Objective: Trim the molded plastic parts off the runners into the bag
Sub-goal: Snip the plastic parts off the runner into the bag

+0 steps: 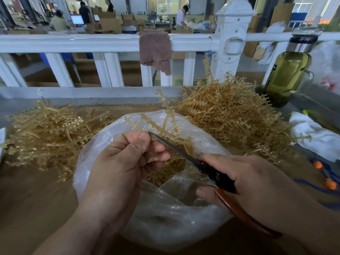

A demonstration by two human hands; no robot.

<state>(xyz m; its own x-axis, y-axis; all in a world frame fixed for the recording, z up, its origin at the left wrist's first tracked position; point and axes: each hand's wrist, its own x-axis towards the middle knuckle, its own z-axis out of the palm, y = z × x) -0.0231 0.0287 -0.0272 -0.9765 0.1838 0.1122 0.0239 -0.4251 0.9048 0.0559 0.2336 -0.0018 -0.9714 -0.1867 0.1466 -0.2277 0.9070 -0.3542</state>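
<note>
I've got the tan, branching plastic runner (166,120) up over the mouth of the clear plastic bag (99,144), branches fanning away from me. My left hand (125,159) pinches its near end, thumb and fingers curled tight round the stem. My right hand (257,181) wraps the reddish-brown handles of the dark-bladed snips (184,153); the blades run slanting under the runner, tip just beside my left thumb, and I can't tell if they are parted. Down in the bag lies a heap of small tan trimmed parts (165,173). On the brown tabletop (36,196), a tangled pile of tan runners (49,133) lies left of the bag and a bigger heap (230,116) right. Behind, a white railing (92,42) carries a brown cloth (155,50); an olive-green bottle (287,76) stands far right.
</note>
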